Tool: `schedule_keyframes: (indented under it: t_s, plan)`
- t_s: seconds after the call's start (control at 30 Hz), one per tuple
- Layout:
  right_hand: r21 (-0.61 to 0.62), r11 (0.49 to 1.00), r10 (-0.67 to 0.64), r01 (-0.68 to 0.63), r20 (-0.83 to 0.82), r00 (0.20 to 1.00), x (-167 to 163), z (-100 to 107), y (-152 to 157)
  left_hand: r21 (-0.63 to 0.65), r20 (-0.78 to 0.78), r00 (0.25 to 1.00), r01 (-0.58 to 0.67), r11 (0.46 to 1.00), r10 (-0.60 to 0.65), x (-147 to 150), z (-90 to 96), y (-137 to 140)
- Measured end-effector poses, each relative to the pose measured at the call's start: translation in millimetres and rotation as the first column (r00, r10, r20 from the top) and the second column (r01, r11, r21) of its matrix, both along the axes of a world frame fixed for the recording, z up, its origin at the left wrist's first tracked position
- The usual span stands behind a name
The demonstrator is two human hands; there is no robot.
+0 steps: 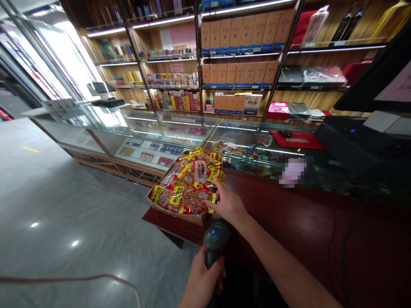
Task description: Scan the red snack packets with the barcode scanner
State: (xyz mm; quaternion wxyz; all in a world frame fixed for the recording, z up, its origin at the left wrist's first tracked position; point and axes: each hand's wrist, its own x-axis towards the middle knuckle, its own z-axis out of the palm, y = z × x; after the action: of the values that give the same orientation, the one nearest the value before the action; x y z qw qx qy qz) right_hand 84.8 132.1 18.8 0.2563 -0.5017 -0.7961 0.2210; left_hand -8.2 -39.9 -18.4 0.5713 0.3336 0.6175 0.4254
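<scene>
A dark handheld barcode scanner with a small blue light is gripped by its handle in my left hand, low in the middle of the view. My right hand reaches over the right edge of a shallow cardboard box. Its thumb and forefinger are spread apart at the snack packets; I cannot tell how firmly they touch. Red and yellow clear-fronted packets with brown food inside fill the box. The scanner's head is just below the box's near right corner.
The box sits on a dark red wooden counter. Behind it runs a glass display case. A red mouse pad and a dark monitor are at right. Shelves hold brown boxes. A cable crosses lower left.
</scene>
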Motion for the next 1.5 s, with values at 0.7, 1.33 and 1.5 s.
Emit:
schedule_keyframes:
  t_s: [0.7,1.33,1.5]
  plan:
    - [-0.311,0.944,-0.294,0.11,-0.639,0.711,95,-63,-100,0.299,-0.259,0.955,0.221,0.928,-0.144,16,22.8,9]
    - [-0.547,0.67,-0.737,0.503,-0.572,0.359,222,-55,-207,0.576,0.343,0.918,-0.373,0.727,0.199,-13,84.1,88]
    - [-0.612,0.688,-0.724,0.39,-0.608,0.324,217,-45,-183,0.425,0.79,0.604,-0.667,0.612,0.109,-55,178.3,100]
